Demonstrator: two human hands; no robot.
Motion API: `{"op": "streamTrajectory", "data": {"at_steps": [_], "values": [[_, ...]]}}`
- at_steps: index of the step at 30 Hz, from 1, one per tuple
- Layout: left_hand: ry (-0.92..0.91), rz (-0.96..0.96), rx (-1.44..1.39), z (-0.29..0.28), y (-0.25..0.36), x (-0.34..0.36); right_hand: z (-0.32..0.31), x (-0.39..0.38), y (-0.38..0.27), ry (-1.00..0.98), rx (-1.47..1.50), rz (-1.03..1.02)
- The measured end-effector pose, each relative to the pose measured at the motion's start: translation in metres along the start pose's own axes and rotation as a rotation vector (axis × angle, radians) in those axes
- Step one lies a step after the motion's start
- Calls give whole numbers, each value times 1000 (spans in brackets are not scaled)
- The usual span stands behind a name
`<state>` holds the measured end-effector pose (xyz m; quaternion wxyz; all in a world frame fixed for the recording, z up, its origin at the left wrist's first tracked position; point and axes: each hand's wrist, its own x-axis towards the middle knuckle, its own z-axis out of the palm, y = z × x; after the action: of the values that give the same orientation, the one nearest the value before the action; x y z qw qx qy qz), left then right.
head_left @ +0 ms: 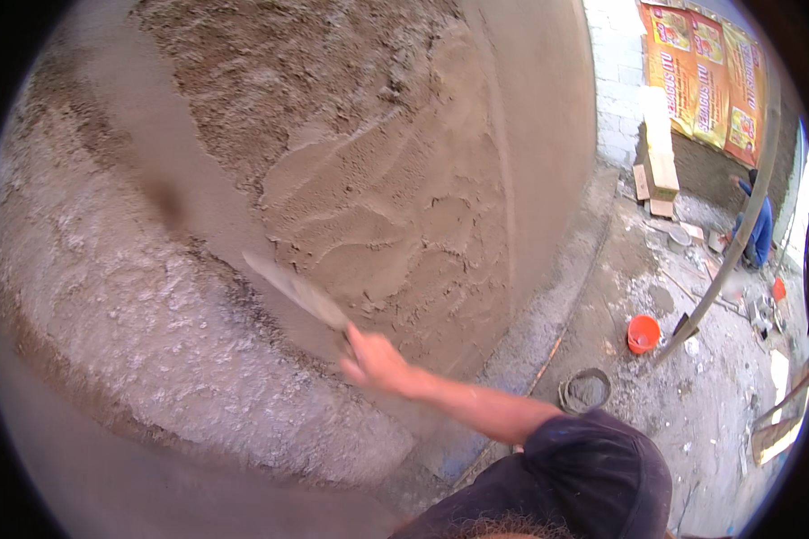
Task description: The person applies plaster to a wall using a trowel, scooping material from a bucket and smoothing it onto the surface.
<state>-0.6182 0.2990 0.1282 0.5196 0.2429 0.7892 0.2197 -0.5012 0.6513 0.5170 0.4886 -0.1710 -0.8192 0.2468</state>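
Note:
My right hand (377, 363) is closed around the handle of a trowel (298, 295). The trowel's long blade points up and to the left, lying over or close against a smoothed band of mortar on the wall. Just right of the blade, wet mortar (395, 242) covers the wall in uneven, swirled strokes. Below and left of it is a rough, paler stretch of wall (153, 305). A dark short sleeve (602, 463) covers my right upper arm. My left hand does not show.
An orange bucket (643, 334) and a dark round tub (585, 391) stand on the littered floor at right. A long pole (737, 238) slants past them. Farther off, a person in blue (760, 229) crouches by a wall near a cardboard box (662, 176) and an orange-yellow banner (701, 76).

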Motion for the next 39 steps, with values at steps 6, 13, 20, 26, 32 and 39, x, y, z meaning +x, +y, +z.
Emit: {"op": "streamTrajectory", "data": {"at_steps": [6, 13, 20, 26, 32, 39], "values": [[-97, 33, -36, 26, 9, 32, -72, -254, 120, -244, -426, 841], [-234, -75, 471, 60, 106, 59, -236, -494, 188, -251, -509, 1248], [-484, 140, 426, 264, 270, 113, -352, -609, 287, -609, -601, 1767], [-443, 579, 758, 458, 276, 165, -388, -723, 476, -849, -730, 1715], [-490, 580, 918, 527, 307, 192, -302, -771, 637, -739, -814, 1699], [-447, 542, 889, 527, 326, 199, -317, -774, 539, -732, -618, 1746]]}}
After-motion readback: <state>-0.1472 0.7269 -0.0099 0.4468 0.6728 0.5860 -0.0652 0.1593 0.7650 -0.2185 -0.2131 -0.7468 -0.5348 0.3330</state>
